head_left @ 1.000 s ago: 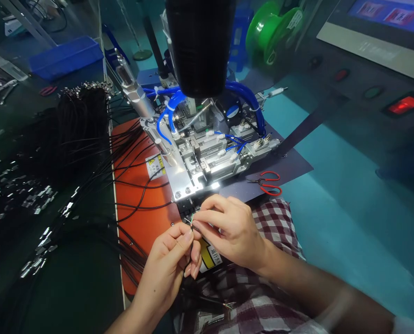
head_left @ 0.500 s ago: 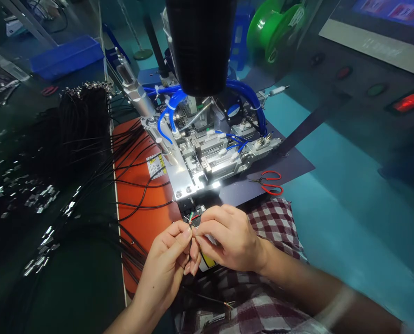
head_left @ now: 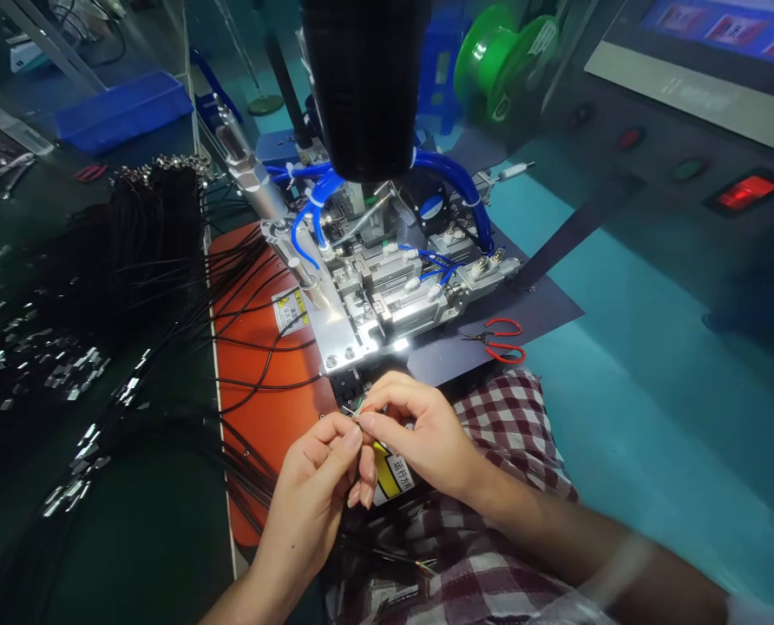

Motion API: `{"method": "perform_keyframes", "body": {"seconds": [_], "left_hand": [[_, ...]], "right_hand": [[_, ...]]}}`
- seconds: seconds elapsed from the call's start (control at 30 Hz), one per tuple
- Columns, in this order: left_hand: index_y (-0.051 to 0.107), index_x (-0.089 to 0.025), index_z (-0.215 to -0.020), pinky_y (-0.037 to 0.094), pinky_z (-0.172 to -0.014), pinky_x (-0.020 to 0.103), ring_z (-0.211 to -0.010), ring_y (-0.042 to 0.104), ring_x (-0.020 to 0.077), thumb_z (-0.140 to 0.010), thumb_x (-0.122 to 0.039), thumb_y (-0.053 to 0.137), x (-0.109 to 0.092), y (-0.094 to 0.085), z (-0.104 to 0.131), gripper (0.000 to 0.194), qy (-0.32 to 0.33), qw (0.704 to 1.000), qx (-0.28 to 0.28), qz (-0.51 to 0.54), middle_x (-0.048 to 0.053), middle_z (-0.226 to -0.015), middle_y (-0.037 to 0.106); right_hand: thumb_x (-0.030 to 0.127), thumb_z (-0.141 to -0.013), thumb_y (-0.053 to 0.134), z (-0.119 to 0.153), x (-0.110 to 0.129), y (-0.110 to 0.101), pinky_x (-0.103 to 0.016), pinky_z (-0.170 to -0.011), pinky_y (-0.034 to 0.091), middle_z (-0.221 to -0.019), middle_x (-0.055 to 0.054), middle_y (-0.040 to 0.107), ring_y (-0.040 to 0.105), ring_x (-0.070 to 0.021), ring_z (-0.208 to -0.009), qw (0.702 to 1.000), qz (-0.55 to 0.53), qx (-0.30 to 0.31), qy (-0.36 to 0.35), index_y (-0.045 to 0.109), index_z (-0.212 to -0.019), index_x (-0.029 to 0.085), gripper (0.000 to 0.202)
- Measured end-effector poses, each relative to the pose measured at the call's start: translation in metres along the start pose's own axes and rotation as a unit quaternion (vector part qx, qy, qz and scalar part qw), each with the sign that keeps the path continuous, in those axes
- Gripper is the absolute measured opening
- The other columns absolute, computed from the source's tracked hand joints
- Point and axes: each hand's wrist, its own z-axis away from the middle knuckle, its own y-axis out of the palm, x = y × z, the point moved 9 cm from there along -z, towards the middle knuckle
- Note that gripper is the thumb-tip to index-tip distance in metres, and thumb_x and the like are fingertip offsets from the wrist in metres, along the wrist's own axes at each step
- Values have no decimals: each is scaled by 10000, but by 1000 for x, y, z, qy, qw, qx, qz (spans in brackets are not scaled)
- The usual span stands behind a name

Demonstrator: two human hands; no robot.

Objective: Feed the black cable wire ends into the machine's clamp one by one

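My left hand [head_left: 325, 473] pinches the end of a black cable between thumb and index finger, with thin coloured wires [head_left: 356, 408] fanning out above the fingertips. Close against it, my right hand [head_left: 419, 430] has thumb and index finger closed on those wires; which ones, the fingers hide. Both hands are just in front of a metal machine [head_left: 393, 278] with blue air tubes. Across the checkered cloth on my lap lies another cable end [head_left: 426, 566] with bared coloured wires.
Red-handled scissors [head_left: 501, 340] lie on the grey plate right of the machine. Black cables [head_left: 159, 217] cover the left bench and cross the orange surface [head_left: 250, 365]. A black cylinder [head_left: 364, 87] hangs overhead. A control panel [head_left: 699, 148] stands right, a green spool [head_left: 497, 65] behind.
My right hand has shifted up and its thumb and index finger now meet at the wires above my left fingertips. More of the yellow label below shows. The view has shifted slightly.
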Motion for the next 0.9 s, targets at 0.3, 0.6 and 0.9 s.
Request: {"method": "perform_keyframes", "body": {"seconds": [0.3,0.6,0.9], "left_hand": [[597,-215,-1097,419,-621,213,-710,502,135,-781,-233,648,-32,2,10,320,105,977,-15,-186,42,-911,582],[651,-207,-837,393,-560,188,-723,483,114,-790,-253,640,-40,17,4,67,95,970,27,-224,8,-890,496],[578,-166,-833,331,-443,173,-478,444,66,-823,-299,601,-20,5,4,136,74,992,-70,-75,-35,-584,499]], "right_hand": [[142,-745,566,5,-3,4,-199,-426,339,-682,33,489,435,-57,-478,991,-92,39,83,562,-623,159,123],[134,-697,574,15,-8,7,-184,-405,285,-591,65,422,365,-44,-449,970,-172,91,148,546,-635,158,71],[114,-774,538,16,18,-10,-211,-510,397,-709,10,503,483,-87,-573,996,77,-2,-48,548,-631,170,155]]}}
